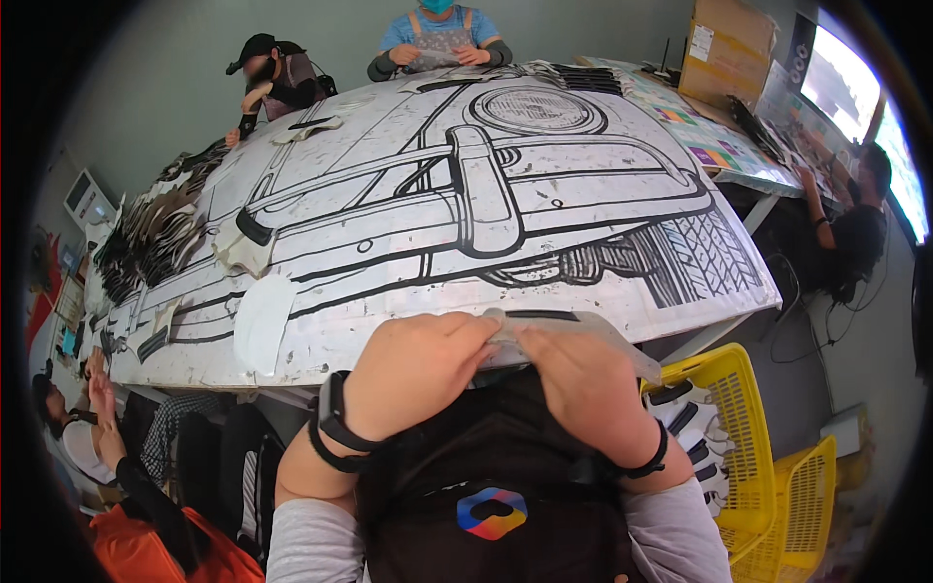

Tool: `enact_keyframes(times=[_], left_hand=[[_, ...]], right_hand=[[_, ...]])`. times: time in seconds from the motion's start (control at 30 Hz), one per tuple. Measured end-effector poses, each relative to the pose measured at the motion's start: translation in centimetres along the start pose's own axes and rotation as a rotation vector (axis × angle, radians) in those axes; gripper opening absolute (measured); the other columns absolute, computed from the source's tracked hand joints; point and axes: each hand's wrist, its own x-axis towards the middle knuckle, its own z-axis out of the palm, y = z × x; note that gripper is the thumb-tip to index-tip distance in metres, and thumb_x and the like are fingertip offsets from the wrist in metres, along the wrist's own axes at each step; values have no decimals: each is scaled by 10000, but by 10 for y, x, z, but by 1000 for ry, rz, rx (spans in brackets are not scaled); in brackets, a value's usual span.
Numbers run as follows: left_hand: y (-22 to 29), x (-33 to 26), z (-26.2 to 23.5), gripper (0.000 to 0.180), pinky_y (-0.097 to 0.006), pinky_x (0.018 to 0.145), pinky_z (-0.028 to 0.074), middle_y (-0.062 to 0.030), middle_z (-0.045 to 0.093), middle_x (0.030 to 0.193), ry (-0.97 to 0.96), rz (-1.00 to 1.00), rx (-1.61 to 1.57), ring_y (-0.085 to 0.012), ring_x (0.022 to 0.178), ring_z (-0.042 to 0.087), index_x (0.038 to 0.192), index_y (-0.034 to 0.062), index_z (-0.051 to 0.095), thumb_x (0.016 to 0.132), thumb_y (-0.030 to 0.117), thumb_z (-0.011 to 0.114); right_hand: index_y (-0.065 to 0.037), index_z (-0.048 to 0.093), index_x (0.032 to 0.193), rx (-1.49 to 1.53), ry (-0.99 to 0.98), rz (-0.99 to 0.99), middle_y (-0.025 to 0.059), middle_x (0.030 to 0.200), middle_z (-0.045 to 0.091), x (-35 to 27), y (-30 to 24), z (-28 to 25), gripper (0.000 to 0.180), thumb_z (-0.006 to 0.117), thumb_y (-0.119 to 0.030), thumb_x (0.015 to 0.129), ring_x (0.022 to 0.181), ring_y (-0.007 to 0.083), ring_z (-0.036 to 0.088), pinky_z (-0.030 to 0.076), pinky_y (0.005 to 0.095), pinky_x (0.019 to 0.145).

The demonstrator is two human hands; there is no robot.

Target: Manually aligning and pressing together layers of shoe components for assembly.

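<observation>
At the near edge of the table, a pale, thin, flexible piece with a black strip [542, 315] is held between my two hands. My left hand [413, 369] pinches its left end, thumb and fingertips pressed together. The fingers of my right hand [588, 384] bend over its middle, and the translucent pale part [622, 342] sticks out past them to the right. My palms and the piece's underside are hidden. Left of my hands lies a white rounded sheet [262, 325]. Beyond it is a cream piece with a black end [243, 248], and another such piece [158, 332] lies near the left edge.
A large table [379, 282] bears a black line drawing of a car front. Dark and brown strips [160, 228] are heaped at its left. Yellow baskets [734, 389] stand at my right, one holding black-and-white pieces. Several other people sit around, two across the table.
</observation>
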Motion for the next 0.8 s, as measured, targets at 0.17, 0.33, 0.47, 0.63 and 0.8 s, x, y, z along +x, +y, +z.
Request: enact_keyframes(times=[0.17, 0.33, 0.47, 0.63, 0.8], left_hand=[[3, -5, 8, 213, -376, 560, 486, -78, 641, 783, 26, -14, 221, -294, 654, 612, 997, 70, 602, 790, 117, 617], [3, -18, 6, 194, -381, 557, 485, -93, 643, 755, -36, -108, 134, -302, 657, 613, 974, 72, 611, 786, 120, 624], [6, -19, 12, 200, -381, 557, 484, -112, 641, 737, 33, -139, 158, -303, 654, 617, 967, 80, 623, 768, 81, 636], [4, -15, 17, 231, -324, 553, 495, -111, 666, 812, 202, 173, 21, -280, 666, 638, 974, 89, 617, 755, 23, 640], [-35, -52, 9, 325, -335, 860, 445, -217, 630, 1041, 566, -234, -225, -321, 969, 610, 1150, -86, 547, 928, 110, 414]], right_hand=[[-20, 590, 1069, 12, -83, 66, 104, 855, 626, -11, 2, -14, 288, 583, -34, 781, 726, 235, 608, 488, 320, 600], [-27, 604, 1003, -108, -34, 197, 95, 763, 626, -34, 10, -21, 235, 630, -64, 773, 643, 251, 601, 485, 314, 562], [-33, 614, 967, -41, 112, 207, 101, 740, 632, -45, 15, -32, 206, 636, -36, 763, 623, 268, 601, 481, 339, 546], [-38, 614, 983, -104, 161, 363, 126, 754, 633, -64, 28, -58, 186, 608, -40, 797, 651, 287, 609, 491, 330, 592], [-49, 536, 1100, 283, 982, 771, 89, 970, 611, -151, 114, -83, 207, 530, -102, 900, 858, 185, 592, 471, 297, 770]])
